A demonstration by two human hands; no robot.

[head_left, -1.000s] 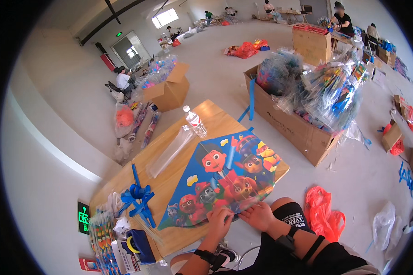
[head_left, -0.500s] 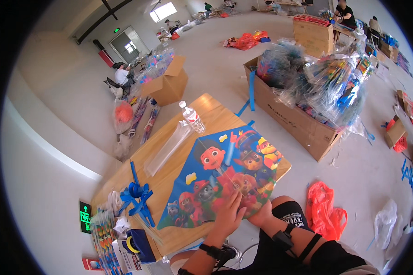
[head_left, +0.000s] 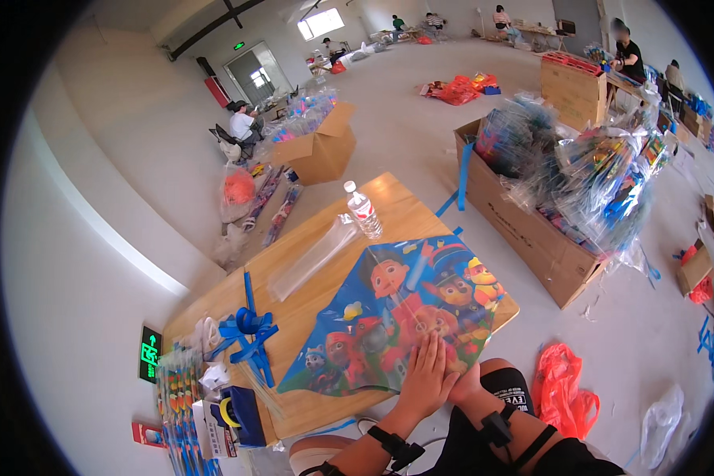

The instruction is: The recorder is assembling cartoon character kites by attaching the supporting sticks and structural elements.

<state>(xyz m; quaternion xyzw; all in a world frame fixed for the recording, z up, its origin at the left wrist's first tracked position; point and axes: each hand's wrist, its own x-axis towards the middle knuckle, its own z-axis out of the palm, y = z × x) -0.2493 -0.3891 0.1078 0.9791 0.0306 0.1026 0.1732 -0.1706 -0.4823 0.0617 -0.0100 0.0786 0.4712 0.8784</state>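
Note:
A kite point(head_left: 404, 317) printed with cartoon dogs and a child lies over the right part of the wooden table point(head_left: 293, 325), its near edge toward me. My left hand point(head_left: 428, 374) rests flat on its lower right area, fingers stretched and close together. Beside it, my right hand point(head_left: 466, 386) grips the near edge; its fingers are partly hidden by the sheet and the left hand. Past the kite stand a clear water bottle point(head_left: 363, 213) and a long clear plastic sleeve point(head_left: 313, 258). A tangle of blue ribbon point(head_left: 250, 329) sits at the table's left.
A tape dispenser point(head_left: 242, 416) and bundled printed rods point(head_left: 182, 404) are at the lower left. Right of the table stands a large cardboard box point(head_left: 523, 226) full of wrapped goods. A red plastic bag point(head_left: 563, 389) lies on the floor. Several people work farther off.
The view has shifted, so the scene sits lower and farther right. My left hand has slid toward the kite's near edge and my right hand, and now lies flatter.

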